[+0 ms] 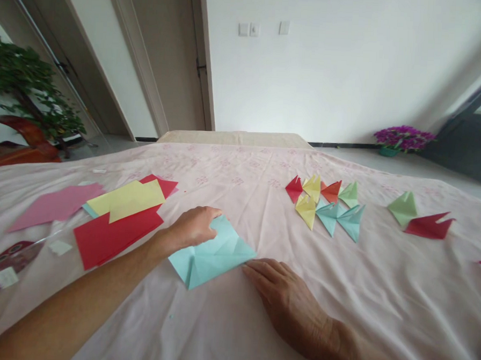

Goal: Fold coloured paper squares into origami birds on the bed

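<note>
A light blue sheet of origami paper (216, 254) with crease lines lies on the cloth in front of me. At its upper left edge, my left hand (195, 226) grips the sheet, the thumb and index finger bent over it. My right hand (279, 289) lies nearly flat on the cloth, fingers stretched out together, their tips at the paper's right corner. The underside of both hands is hidden.
Red sheets (112, 240), yellow sheets (137, 199) and pink sheets (56, 205) lie at the left, near a patterned packet (12, 262). Several folded paper pieces (329, 217) stand at the right, with a green one (404, 206) and red one (429, 226) farther out.
</note>
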`<state>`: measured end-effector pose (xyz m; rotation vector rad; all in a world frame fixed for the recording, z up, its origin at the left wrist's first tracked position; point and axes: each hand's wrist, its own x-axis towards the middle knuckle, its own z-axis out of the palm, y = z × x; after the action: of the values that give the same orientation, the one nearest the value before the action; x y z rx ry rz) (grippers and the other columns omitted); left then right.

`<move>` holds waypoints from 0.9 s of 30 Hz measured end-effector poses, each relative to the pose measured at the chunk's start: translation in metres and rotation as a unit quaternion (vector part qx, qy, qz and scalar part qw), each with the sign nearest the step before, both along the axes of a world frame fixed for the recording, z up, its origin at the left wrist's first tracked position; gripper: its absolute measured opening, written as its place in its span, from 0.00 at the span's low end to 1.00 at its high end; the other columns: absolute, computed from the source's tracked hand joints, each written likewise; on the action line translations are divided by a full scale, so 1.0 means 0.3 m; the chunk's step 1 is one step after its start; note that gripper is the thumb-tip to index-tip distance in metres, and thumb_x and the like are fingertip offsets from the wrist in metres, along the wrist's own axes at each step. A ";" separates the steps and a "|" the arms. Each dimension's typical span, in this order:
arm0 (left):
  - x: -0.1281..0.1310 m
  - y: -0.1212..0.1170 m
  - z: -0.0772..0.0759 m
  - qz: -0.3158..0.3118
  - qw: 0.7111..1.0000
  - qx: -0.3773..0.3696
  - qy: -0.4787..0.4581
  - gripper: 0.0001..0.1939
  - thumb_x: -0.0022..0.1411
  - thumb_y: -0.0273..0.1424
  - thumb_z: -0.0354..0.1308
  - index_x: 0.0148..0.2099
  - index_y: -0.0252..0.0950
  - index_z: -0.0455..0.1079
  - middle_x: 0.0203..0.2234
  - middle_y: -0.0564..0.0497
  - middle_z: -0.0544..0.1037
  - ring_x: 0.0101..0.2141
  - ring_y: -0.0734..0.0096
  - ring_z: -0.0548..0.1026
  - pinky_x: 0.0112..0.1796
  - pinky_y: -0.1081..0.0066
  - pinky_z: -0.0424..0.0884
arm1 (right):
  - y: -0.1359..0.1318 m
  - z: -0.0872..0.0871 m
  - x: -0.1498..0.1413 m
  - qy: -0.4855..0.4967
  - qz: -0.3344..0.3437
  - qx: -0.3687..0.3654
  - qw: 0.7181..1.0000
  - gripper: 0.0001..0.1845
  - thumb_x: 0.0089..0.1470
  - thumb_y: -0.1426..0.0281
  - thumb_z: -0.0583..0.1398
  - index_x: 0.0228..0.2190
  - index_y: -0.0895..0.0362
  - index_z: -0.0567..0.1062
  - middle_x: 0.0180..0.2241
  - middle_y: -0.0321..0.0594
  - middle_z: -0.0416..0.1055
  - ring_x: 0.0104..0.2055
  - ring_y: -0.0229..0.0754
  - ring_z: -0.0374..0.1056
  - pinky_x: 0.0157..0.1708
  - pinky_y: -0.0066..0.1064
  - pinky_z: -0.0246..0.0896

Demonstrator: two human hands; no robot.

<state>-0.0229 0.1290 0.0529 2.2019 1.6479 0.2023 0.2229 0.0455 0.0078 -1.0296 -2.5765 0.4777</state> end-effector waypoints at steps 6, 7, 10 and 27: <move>0.036 -0.048 -0.044 0.018 0.994 0.102 0.041 0.15 0.54 0.30 0.60 0.46 0.42 0.73 0.39 0.51 0.80 0.40 0.61 0.77 0.39 0.68 0.67 | 0.017 -0.041 0.009 -0.046 -0.040 0.030 0.998 0.21 0.60 0.77 0.54 0.54 0.57 0.66 0.41 0.44 0.69 0.42 0.46 0.63 0.42 0.40 0.64; 0.039 -0.057 -0.057 0.015 0.990 0.132 0.041 0.16 0.55 0.30 0.60 0.47 0.42 0.73 0.41 0.51 0.80 0.42 0.61 0.76 0.42 0.66 0.66 | 0.020 -0.047 0.007 -0.059 -0.040 0.034 0.997 0.20 0.60 0.77 0.54 0.53 0.57 0.67 0.41 0.43 0.68 0.41 0.46 0.62 0.42 0.41 0.63; 0.047 -0.071 -0.090 0.007 0.976 0.215 0.034 0.17 0.56 0.28 0.62 0.49 0.41 0.72 0.42 0.50 0.80 0.42 0.60 0.75 0.45 0.61 0.65 | 0.023 -0.060 0.002 -0.083 -0.049 0.043 0.994 0.17 0.60 0.76 0.55 0.51 0.56 0.68 0.40 0.42 0.66 0.40 0.45 0.60 0.40 0.40 0.62; -0.002 -0.185 -0.190 -0.136 0.933 0.322 -0.082 0.20 0.55 0.18 0.56 0.51 0.37 0.71 0.29 0.51 0.71 0.34 0.66 0.69 0.50 0.56 0.64 | 0.014 -0.052 0.017 -0.102 -0.080 0.019 0.991 0.15 0.57 0.75 0.57 0.47 0.54 0.68 0.41 0.40 0.65 0.39 0.44 0.58 0.39 0.37 0.57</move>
<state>-0.0236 0.0734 -0.0042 2.7521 1.2772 0.9341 0.2279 0.0497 -0.0076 -1.3211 -2.6354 0.2939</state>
